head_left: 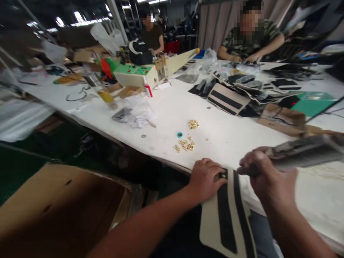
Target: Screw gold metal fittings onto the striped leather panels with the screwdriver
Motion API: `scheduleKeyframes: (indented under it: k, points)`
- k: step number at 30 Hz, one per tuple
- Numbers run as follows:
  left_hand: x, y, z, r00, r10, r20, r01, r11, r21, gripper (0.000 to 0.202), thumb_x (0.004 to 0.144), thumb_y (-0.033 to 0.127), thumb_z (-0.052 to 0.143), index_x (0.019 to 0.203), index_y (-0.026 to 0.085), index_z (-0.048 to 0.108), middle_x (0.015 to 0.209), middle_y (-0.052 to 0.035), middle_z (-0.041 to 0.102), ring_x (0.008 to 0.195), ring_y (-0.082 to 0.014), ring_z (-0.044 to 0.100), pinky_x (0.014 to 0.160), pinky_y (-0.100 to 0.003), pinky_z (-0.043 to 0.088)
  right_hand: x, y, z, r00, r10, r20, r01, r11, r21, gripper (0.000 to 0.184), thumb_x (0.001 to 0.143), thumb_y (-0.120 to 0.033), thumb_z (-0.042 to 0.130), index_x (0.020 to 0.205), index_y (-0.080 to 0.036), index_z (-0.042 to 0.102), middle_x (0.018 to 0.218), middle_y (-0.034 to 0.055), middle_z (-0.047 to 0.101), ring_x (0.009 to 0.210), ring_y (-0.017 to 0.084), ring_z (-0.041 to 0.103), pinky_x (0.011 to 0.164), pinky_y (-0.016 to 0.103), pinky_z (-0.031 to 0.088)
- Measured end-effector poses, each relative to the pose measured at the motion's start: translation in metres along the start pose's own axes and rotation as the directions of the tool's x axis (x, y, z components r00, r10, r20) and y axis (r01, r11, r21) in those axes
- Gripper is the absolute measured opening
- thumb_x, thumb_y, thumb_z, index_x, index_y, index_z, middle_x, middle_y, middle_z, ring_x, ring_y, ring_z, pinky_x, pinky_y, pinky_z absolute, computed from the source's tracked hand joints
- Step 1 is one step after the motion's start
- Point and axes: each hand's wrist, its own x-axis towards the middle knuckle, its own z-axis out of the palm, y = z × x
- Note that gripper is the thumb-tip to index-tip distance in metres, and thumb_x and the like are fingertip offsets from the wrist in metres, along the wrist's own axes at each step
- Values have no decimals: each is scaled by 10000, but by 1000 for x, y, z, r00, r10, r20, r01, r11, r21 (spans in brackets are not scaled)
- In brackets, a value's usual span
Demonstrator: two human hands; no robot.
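A beige panel [211, 222] with black strips hangs over the table's near edge and across my lap. My left hand [205, 181] grips its upper end, with the thumb beside a small fastener on a black strip. My right hand [271, 175] is closed around a long grey-black tool [303, 152], blurred, so its kind is unclear. The tool's dark end points toward the panel's top right corner, apart from my left hand. Beyond the hands lie small gold metal fittings [186, 144], another gold pile [193, 124] and a small blue cup [180, 134].
Several beige and black panels [228, 98] are heaped at the back right, near an open cardboard box [282, 120]. A pale green machine [134, 74] and plastic bags [142, 107] stand further left. Two people work across the table. A big carton [61, 186] is at lower left.
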Motion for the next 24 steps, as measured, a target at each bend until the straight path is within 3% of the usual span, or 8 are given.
scheduleKeyframes:
  k: [2,7,13,24]
  points:
    - [1,-3,-1,1000,25,-5,-25,1000,-13,282,875,377,885,1118,262,799,1233,2,802,1217,-270,631,1037,-458,458,4,5,4,999,31,-36,-30,998,49,406,838,-528,858,808,-228,586,657,-11,565,569,179,571,523,317,519]
    - [-1,0,-2,999,37,-6,-37,999,-2,272,892,374,873,1124,262,788,1252,6,794,1228,-270,617,1025,-463,440,9,17,24,999,9,34,-14,989,148,400,836,-431,893,748,-212,570,608,-26,558,535,157,556,484,278,477]
    - [0,-3,1,999,40,-16,-40,999,-1,270,882,365,879,1116,268,785,1255,15,789,1243,-272,605,1022,-470,442,9,23,20,998,-20,66,8,982,187,350,852,-367,895,741,-198,608,602,-34,556,521,142,549,508,281,501]
    - [0,-4,1,997,74,-30,-74,997,11,275,873,357,884,1105,267,767,1239,39,789,1226,-267,608,997,-460,448,8,34,22,998,8,60,-17,988,152,357,853,-382,895,741,-197,610,594,-35,554,517,140,532,530,289,503]
